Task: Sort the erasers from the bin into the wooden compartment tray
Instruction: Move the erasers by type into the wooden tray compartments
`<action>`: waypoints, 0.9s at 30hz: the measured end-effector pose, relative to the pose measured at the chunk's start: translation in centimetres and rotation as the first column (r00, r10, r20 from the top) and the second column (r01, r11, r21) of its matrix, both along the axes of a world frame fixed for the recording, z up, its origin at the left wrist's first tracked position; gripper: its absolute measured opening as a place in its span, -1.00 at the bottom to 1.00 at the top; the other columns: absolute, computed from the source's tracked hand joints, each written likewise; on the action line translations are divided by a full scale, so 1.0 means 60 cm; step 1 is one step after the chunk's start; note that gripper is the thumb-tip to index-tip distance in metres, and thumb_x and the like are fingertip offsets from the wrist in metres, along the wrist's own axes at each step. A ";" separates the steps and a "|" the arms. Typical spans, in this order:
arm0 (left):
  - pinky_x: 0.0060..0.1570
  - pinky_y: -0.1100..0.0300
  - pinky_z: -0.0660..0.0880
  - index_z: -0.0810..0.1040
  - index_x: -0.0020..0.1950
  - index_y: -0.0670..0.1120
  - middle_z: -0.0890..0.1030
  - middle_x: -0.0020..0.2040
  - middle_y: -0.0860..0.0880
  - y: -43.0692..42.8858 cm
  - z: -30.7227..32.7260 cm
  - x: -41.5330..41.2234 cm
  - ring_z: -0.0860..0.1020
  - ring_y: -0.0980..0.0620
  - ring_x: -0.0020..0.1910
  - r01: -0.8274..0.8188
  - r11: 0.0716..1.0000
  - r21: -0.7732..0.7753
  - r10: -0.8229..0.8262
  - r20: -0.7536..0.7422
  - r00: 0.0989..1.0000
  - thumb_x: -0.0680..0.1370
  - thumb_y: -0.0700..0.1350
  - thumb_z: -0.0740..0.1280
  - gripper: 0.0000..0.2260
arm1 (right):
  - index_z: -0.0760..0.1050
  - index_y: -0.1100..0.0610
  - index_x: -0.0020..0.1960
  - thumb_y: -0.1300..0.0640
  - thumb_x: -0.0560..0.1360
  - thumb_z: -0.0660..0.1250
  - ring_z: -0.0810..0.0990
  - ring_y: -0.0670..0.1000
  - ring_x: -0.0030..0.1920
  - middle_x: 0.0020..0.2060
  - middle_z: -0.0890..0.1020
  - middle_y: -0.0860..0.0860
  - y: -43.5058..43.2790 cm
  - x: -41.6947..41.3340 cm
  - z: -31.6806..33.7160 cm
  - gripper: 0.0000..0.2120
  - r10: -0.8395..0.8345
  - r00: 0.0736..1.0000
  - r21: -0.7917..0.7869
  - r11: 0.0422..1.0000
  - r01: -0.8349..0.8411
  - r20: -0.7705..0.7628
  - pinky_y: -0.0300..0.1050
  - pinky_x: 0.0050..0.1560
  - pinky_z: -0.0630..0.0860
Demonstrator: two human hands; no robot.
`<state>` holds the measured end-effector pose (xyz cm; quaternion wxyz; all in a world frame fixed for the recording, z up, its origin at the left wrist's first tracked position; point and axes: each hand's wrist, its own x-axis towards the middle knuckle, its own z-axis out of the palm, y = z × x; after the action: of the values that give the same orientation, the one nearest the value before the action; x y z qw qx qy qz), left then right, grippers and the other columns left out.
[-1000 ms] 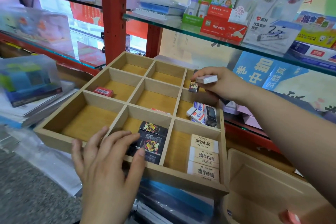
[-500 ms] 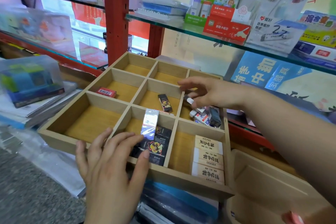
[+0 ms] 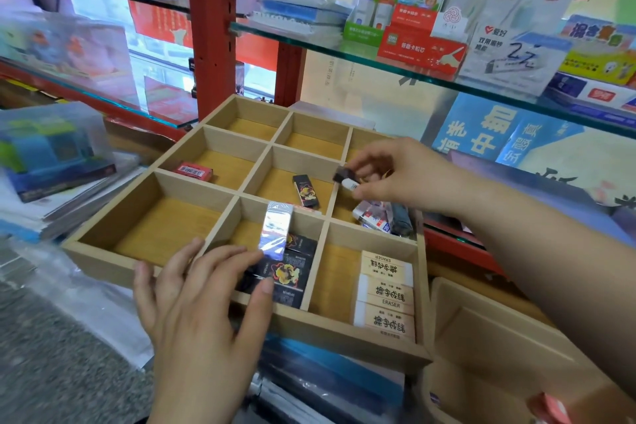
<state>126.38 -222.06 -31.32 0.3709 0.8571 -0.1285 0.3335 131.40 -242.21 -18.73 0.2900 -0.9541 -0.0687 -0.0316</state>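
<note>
My right hand (image 3: 409,175) pinches a small black-and-white eraser (image 3: 346,179) over the right middle compartment of the wooden tray (image 3: 103,253). My left hand (image 3: 203,303) rests flat, fingers straight, on its near rim, beside a silver eraser (image 3: 277,234) leaning on a divider

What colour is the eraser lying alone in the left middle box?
That eraser is red, with a white label; head view.
</note>
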 end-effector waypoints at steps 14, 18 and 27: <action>0.17 0.01 0.01 0.60 -0.10 -0.06 0.64 -0.25 -0.03 -0.002 0.079 0.036 0.56 -0.14 0.05 -0.116 0.971 0.209 0.138 -0.095 0.986 0.45 -0.02 0.31 -0.85 | 0.47 0.04 0.19 0.16 0.43 0.36 0.47 -0.21 0.04 0.13 0.56 -0.07 0.072 -0.032 -0.037 -0.67 0.229 0.973 -0.173 0.958 -0.227 -0.011 -0.48 -0.14 0.33; 0.23 0.06 -0.23 0.35 0.26 0.09 0.60 0.07 0.11 -0.023 0.092 0.054 0.34 0.07 0.29 -0.068 0.938 0.339 0.172 -0.287 0.942 0.52 0.14 0.23 -0.66 | 0.50 0.01 0.14 0.18 0.42 0.37 0.44 -0.33 -0.12 -0.04 0.53 -0.14 0.060 -0.035 -0.044 -0.70 0.193 0.981 -0.024 0.981 -0.193 -0.004 -0.59 -0.13 0.33; 0.38 0.09 0.06 0.36 -0.14 0.18 0.50 -0.34 0.25 -0.008 0.096 0.051 0.48 0.28 -0.09 0.003 0.981 -0.196 -0.055 -0.260 0.964 0.44 -0.11 0.40 -0.74 | 0.39 -0.21 -0.05 0.15 0.42 0.37 0.42 -0.33 -0.13 -0.17 0.46 -0.30 0.057 -0.043 -0.046 -0.71 0.183 0.983 0.028 0.983 -0.182 -0.017 -0.53 -0.19 0.34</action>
<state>129.44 -222.57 -25.54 0.4713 0.8517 -0.0574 0.2217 128.82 -238.76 -21.47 0.3049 -0.9401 -0.1525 0.0035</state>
